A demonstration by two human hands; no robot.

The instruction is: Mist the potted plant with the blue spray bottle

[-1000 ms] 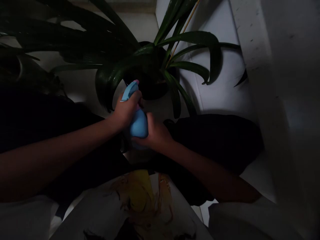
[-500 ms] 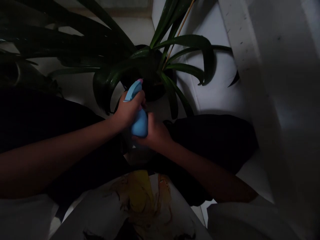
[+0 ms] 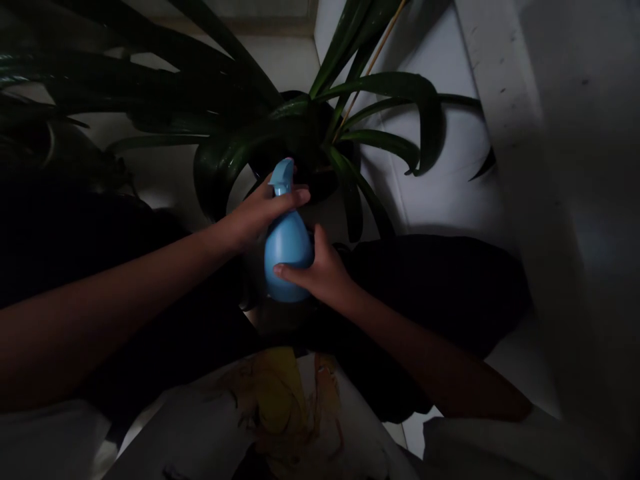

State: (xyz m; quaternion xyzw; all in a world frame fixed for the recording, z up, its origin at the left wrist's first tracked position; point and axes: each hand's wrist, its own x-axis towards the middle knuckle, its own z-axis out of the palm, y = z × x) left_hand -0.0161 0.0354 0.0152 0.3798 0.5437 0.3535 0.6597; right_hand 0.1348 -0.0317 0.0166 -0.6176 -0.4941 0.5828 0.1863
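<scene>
A blue spray bottle [image 3: 289, 240] is held upright between both hands, its spray head pointing away toward a potted plant. My left hand [image 3: 273, 203] is closed round the neck, thumb across the front; its other fingers are mostly hidden behind. Lower down, my right hand [image 3: 323, 267] grips the side and base of the bottle, thumb over its near face. Just beyond the spray head stands the plant [image 3: 295, 110] with long, dark green strap leaves. Its dark pot [image 3: 323, 183] is partly covered by leaves.
A pale wall [image 3: 425, 160] and a whitish vertical panel [image 3: 550, 167] rise at the right. Another pot [image 3: 53, 143] is dimly visible at the far left. A thin stick [image 3: 373, 63] leans among the leaves. My dark-clothed legs [image 3: 440, 287] flank the pot. The light is low.
The bottle has turned more upright and come lower, showing more of its body. My left thumb has shifted from the spray head to the neck; my right thumb now lies across the bottle's face.
</scene>
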